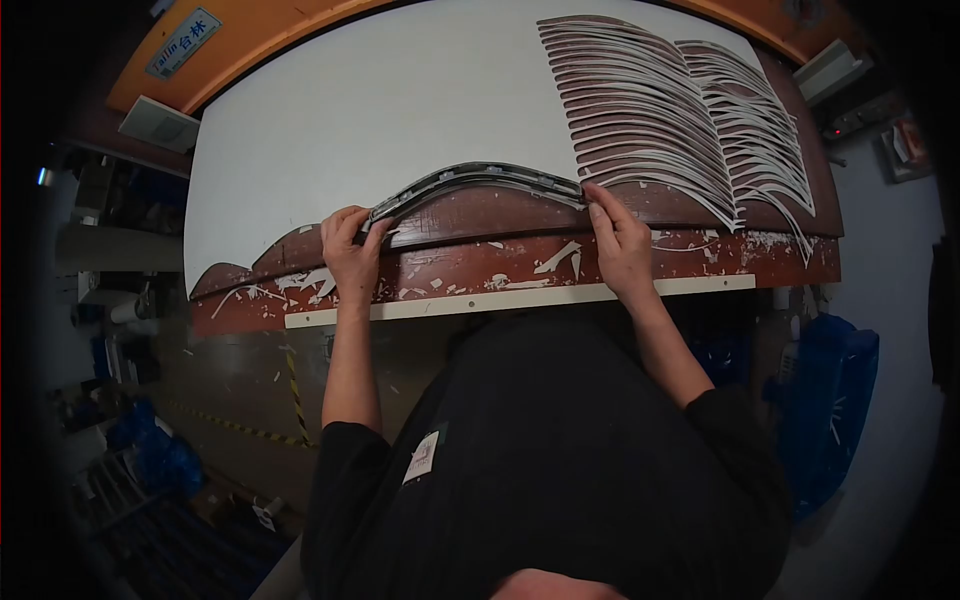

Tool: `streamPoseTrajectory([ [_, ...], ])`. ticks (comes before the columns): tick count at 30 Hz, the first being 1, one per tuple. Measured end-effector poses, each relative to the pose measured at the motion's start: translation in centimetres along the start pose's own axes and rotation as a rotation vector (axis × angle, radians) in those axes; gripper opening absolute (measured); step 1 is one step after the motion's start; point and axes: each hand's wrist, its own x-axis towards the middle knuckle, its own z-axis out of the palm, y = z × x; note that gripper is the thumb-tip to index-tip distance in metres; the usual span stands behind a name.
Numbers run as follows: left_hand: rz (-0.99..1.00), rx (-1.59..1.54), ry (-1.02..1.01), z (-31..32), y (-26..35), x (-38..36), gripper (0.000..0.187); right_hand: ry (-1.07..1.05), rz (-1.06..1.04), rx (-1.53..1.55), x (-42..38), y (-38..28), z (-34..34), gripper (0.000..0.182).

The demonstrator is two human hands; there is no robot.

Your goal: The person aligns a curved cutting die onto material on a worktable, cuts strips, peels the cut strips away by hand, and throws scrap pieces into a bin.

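Note:
A long curved metal frame [478,173], arched upward in the middle, lies near the front of the dark red work surface, along the lower edge of a large white sheet [370,110]. My left hand [350,250] grips the frame's left end between thumb and fingers. At its right end, my right hand [622,245] holds it the same way. Many thin curved white strips [640,110] lie in rows on the right part of the surface, some of them tangled at the far right.
White scraps [558,257] are scattered along the red front ledge [430,275]. A cream-coloured rail [520,299] runs along its front edge. An orange machine beam [150,65] spans the back. Blue plastic bags [825,410] hang at the lower right.

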Motion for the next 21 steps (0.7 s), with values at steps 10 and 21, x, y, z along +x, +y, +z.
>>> streamPoseTrajectory([
  [10,-0.025,0.008,-0.008,0.07,0.06,-0.03,0.024,-0.032,0.018,-0.091,-0.54,0.29,-0.38,0.028],
  [21,-0.055,0.05,-0.021,0.0,0.54,0.2,0.026,-0.046,-0.052,-0.19,-0.4,-0.05,0.0,0.029],
])
